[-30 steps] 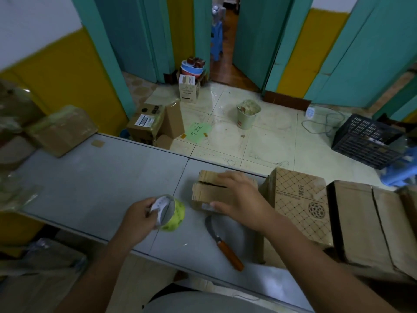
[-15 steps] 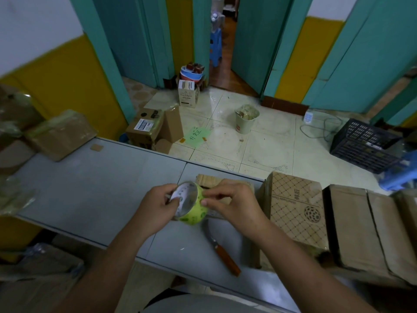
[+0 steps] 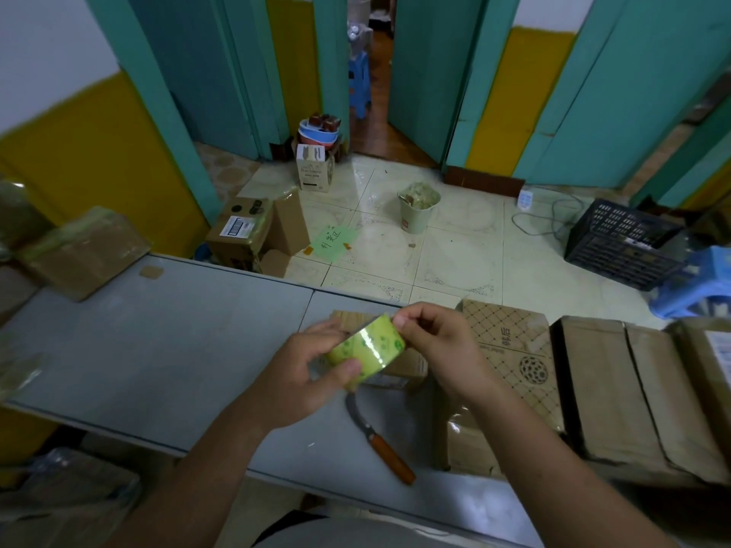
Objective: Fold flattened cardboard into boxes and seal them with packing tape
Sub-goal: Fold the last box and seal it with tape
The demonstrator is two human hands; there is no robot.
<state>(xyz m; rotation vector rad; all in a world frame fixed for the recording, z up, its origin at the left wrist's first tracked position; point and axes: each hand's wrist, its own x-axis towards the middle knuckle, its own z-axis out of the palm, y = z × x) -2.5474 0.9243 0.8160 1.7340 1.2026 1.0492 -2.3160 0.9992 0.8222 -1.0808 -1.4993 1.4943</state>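
Both hands (image 3: 304, 373) (image 3: 443, 350) hold the tape roll (image 3: 366, 348), its green print seemingly illegible.

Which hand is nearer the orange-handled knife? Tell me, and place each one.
Left. The left hand grips the tape roll just above the blade end of the knife. The right hand pinches the roll's top edge, further up and to the right.

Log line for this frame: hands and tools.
step: likely freeing tape end | left hand: holds tape roll | right hand: pinches roll rim | box, knife: on table
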